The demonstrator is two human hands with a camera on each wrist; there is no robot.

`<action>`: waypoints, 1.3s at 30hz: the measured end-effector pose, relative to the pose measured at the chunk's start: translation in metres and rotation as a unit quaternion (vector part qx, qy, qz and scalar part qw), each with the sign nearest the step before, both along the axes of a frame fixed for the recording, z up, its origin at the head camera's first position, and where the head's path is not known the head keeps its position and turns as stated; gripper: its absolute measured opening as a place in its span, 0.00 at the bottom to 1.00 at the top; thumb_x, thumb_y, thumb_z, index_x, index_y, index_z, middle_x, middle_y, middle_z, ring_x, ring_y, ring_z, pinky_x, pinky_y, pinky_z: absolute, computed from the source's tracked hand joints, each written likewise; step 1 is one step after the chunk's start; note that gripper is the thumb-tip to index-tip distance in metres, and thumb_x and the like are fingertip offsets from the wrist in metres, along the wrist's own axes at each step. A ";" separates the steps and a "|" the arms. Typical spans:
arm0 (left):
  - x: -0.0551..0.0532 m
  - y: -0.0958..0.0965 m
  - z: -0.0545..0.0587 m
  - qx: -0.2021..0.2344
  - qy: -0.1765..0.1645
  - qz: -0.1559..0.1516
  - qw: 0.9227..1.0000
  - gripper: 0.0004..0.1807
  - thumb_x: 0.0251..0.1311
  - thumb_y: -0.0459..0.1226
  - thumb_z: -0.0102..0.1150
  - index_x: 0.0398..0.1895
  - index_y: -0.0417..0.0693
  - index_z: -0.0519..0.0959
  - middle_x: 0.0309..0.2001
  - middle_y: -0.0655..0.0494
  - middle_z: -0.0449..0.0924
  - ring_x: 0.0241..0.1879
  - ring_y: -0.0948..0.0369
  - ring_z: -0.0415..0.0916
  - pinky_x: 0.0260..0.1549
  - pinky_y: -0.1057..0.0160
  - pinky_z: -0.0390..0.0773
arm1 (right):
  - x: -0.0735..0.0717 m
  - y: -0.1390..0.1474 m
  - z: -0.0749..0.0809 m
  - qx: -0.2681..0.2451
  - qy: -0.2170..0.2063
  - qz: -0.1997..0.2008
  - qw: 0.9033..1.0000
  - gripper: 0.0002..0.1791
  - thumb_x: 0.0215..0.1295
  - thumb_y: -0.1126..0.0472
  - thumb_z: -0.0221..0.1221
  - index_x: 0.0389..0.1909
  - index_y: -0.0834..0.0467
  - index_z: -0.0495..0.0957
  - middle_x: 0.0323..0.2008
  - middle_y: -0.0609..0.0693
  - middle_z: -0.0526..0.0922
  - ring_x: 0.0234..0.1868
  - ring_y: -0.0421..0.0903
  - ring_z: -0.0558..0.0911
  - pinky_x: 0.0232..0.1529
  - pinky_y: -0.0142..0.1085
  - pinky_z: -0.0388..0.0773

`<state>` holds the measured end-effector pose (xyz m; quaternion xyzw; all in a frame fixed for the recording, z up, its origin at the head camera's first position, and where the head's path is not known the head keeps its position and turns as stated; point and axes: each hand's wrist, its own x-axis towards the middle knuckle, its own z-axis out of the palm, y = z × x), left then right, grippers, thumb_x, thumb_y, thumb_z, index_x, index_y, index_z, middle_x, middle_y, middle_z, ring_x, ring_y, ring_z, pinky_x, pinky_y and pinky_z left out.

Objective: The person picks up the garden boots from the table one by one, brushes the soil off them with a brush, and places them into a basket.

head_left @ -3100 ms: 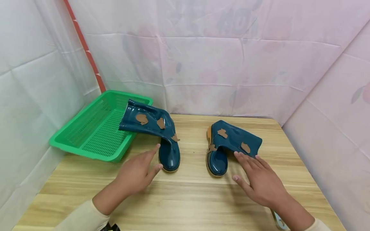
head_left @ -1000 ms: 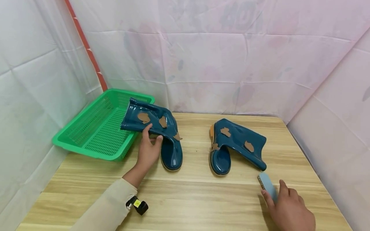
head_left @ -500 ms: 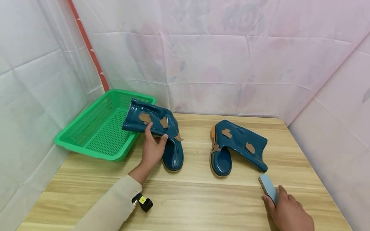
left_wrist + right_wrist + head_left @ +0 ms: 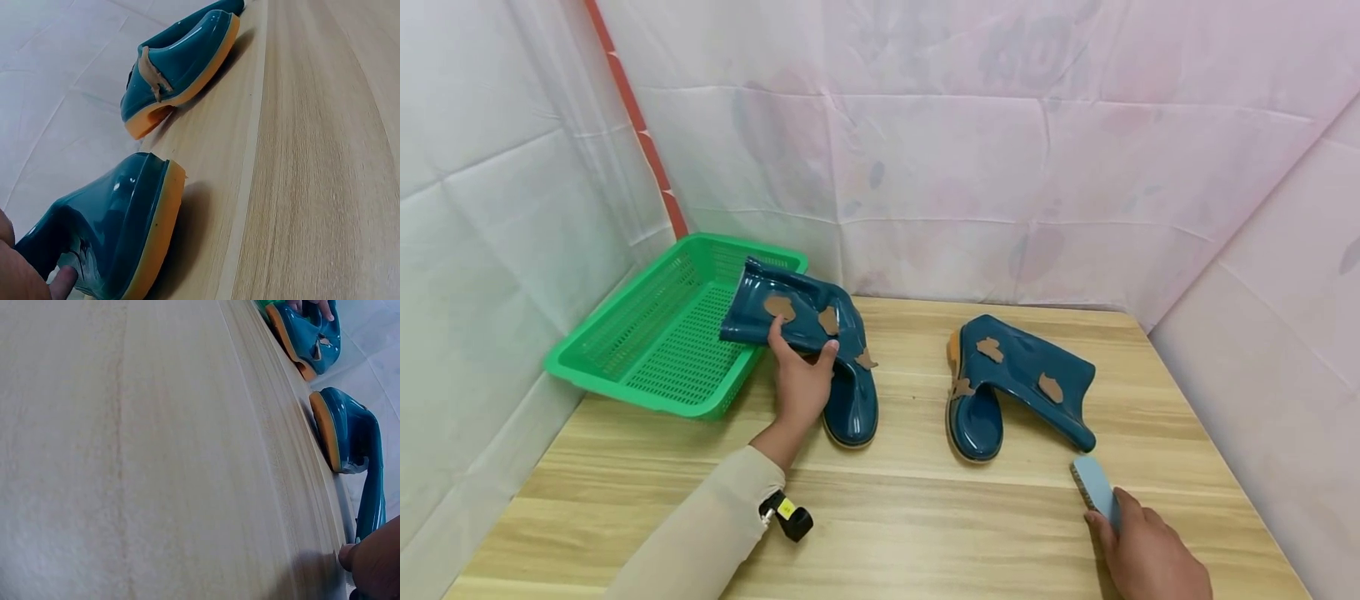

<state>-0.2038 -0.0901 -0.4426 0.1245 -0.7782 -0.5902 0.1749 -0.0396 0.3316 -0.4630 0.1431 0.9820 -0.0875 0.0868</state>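
A dark blue rubber boot [image 4: 855, 408] with brown patches lies on its side at centre left, its shaft [image 4: 745, 312] overlapping the green basket's rim. My left hand [image 4: 802, 385] grips the near edge of this shaft, index finger and thumb showing on top; the other fingers are hidden beneath. In the left wrist view the boot's tan sole [image 4: 159, 237] is tilted up. To the right, the matching boot [image 4: 1030, 362] lies untouched, also patched in brown. My right hand [image 4: 1153, 554] holds a scrubbing brush [image 4: 1096, 485] with a light blue back, bristles facing left, just in front of that boot's opening.
A green perforated plastic basket [image 4: 677, 404] stands at the back left. The wooden table [image 4: 925, 533] is enclosed by white cloth walls [image 4: 940, 167] on the back and sides. A black camera mount [image 4: 790, 517] sits on my left wrist.
Both hands were open over the boots earlier. My left hand has since taken hold of the left boot's shaft, and my right hand has picked up the brush at the front right.
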 end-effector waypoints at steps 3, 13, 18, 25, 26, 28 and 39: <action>-0.001 0.002 -0.001 0.009 -0.007 0.005 1.000 0.53 0.67 0.47 0.68 0.81 0.69 0.38 0.52 0.38 0.79 0.28 0.50 0.85 0.36 0.51 0.84 | 0.002 -0.001 0.000 0.005 0.027 -0.001 1.000 0.41 0.71 0.42 0.63 0.62 0.77 0.69 0.40 0.68 0.80 0.42 0.67 0.83 0.32 0.55 0.80; -0.005 0.007 -0.007 0.051 0.014 0.010 0.999 0.51 0.70 0.43 0.65 0.81 0.71 0.38 0.48 0.36 0.80 0.34 0.49 0.87 0.36 0.54 0.86 | 0.004 -0.002 -0.002 -0.002 0.085 -0.023 0.996 0.36 0.69 0.46 0.65 0.61 0.73 0.72 0.41 0.67 0.81 0.36 0.62 0.84 0.28 0.51 0.79; -0.006 0.010 -0.005 0.077 0.026 0.015 0.997 0.47 0.72 0.36 0.61 0.80 0.69 0.41 0.57 0.33 0.75 0.37 0.47 0.86 0.36 0.53 0.86 | 0.006 -0.002 -0.004 -0.005 0.098 -0.024 0.995 0.36 0.69 0.45 0.65 0.61 0.73 0.72 0.42 0.67 0.81 0.36 0.61 0.84 0.28 0.51 0.79; -0.004 0.007 0.003 0.038 0.034 0.025 0.998 0.44 0.70 0.30 0.60 0.79 0.68 0.47 0.74 0.39 0.61 0.62 0.46 0.74 0.57 0.46 0.76 | 0.007 -0.004 -0.002 -0.007 0.110 -0.027 0.994 0.36 0.69 0.45 0.65 0.62 0.72 0.72 0.42 0.66 0.80 0.35 0.59 0.84 0.28 0.51 0.79; -0.003 0.006 0.005 0.033 0.038 0.022 0.999 0.44 0.70 0.30 0.59 0.78 0.68 0.47 0.75 0.40 0.59 0.65 0.46 0.70 0.60 0.45 0.73 | 0.008 -0.005 -0.002 -0.008 0.114 -0.026 0.993 0.36 0.69 0.45 0.65 0.61 0.72 0.72 0.41 0.66 0.81 0.33 0.58 0.84 0.27 0.51 0.79; -0.001 0.004 0.007 0.026 0.044 0.011 0.999 0.43 0.69 0.29 0.59 0.78 0.67 0.49 0.76 0.41 0.57 0.67 0.46 0.68 0.62 0.44 0.71 | 0.008 -0.005 -0.002 -0.012 0.123 -0.020 0.992 0.36 0.69 0.44 0.65 0.61 0.72 0.72 0.40 0.66 0.81 0.32 0.56 0.83 0.27 0.50 0.78; 0.016 -0.012 0.018 -0.092 0.086 -0.119 0.985 0.41 0.70 0.27 0.59 0.78 0.63 0.52 0.67 0.37 0.69 0.46 0.42 0.79 0.43 0.44 0.79 | 0.009 -0.014 0.007 -0.015 0.145 -0.001 0.989 0.34 0.68 0.48 0.67 0.61 0.72 0.73 0.38 0.63 0.80 0.27 0.50 0.80 0.22 0.44 0.74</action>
